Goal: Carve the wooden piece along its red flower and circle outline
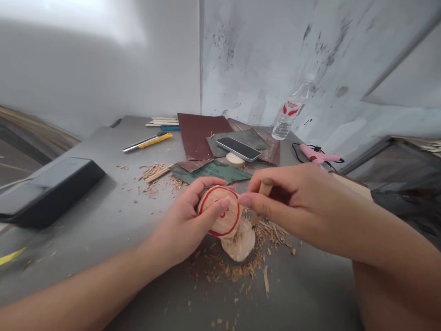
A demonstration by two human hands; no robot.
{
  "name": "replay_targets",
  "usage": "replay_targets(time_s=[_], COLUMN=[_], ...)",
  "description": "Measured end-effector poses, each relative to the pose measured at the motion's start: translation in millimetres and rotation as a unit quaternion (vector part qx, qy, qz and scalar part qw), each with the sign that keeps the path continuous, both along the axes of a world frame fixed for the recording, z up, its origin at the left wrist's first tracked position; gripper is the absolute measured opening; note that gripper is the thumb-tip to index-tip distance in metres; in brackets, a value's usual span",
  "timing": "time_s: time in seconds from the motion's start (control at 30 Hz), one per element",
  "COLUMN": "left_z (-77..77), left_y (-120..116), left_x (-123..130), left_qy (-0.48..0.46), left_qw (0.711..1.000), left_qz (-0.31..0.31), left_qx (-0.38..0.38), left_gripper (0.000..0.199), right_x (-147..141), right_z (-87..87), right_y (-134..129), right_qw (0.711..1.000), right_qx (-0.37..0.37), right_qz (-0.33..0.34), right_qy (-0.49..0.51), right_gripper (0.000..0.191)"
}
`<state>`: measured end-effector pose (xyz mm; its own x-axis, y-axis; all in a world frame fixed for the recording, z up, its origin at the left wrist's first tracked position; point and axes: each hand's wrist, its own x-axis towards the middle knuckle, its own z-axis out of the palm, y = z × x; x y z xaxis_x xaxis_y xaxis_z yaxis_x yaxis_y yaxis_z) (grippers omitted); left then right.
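Note:
My left hand (188,218) is closed around a round wood slice (228,221) with a red ring and a red mark painted on its face; the thumb presses on that face. Between thumb and fingers of my right hand (287,195), a short wooden dowel (266,186) with a rounded top stands nearly upright. The right thumb tip is close to the slice's right edge; whether it touches, I cannot tell. Just below the painted slice, a second, plain wood slice (241,241) with a rough face lies among wood shavings (237,271).
Behind the hands lie sandpaper sheets (196,133), a phone (238,148), a small wood disc (235,159) and a yellow utility knife (155,140). A water bottle (289,112) and pink glue gun (317,154) are at the right. A black device (51,191) stands left.

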<state>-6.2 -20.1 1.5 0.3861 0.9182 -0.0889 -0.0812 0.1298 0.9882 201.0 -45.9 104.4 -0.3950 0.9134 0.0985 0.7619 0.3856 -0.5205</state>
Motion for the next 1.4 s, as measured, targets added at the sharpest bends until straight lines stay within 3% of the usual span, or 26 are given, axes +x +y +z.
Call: replay_targets(time_s=[0.27, 0.57, 0.87, 1.07, 1.23, 1.4], left_z=[0.2, 2.8, 5.8, 1.9, 2.7, 4.5], left_y=[-1.0, -8.0, -9.7, -8.8, -6.3, -3.8], left_x=[3.5, 2.1, 4.7, 5.0, 5.6, 4.5], left_qy=[-0.003, -0.069, -0.06, -0.037, -0.055, -0.043], left_qw=[1.0, 0.996, 0.996, 0.998, 0.998, 0.999], left_qz=[0.011, 0.001, -0.058, -0.046, -0.02, 0.013], left_qx=[-0.011, -0.059, -0.026, -0.009, -0.018, -0.014], left_gripper=[0.046, 0.052, 0.055, 0.053, 0.055, 0.048], right_x=[29.5, 13.7, 5.3, 1.1, -0.5, -3.1], right_z=[-6.9, -17.8, -29.7, -33.5, -33.3, -39.6], right_y=[-3.3, 6.2, 10.1, 14.9, 12.8, 13.9], right_qw=[0.999, 0.984, 0.959, 0.953, 0.954, 0.913], right_qx=[-0.029, 0.018, -0.027, -0.072, -0.113, -0.147], right_qz=[0.03, -0.018, -0.045, -0.054, -0.01, 0.02], right_qy=[0.03, 0.175, 0.278, 0.289, 0.277, 0.381], right_gripper=[0.005, 0.026, 0.037, 0.039, 0.044, 0.048])
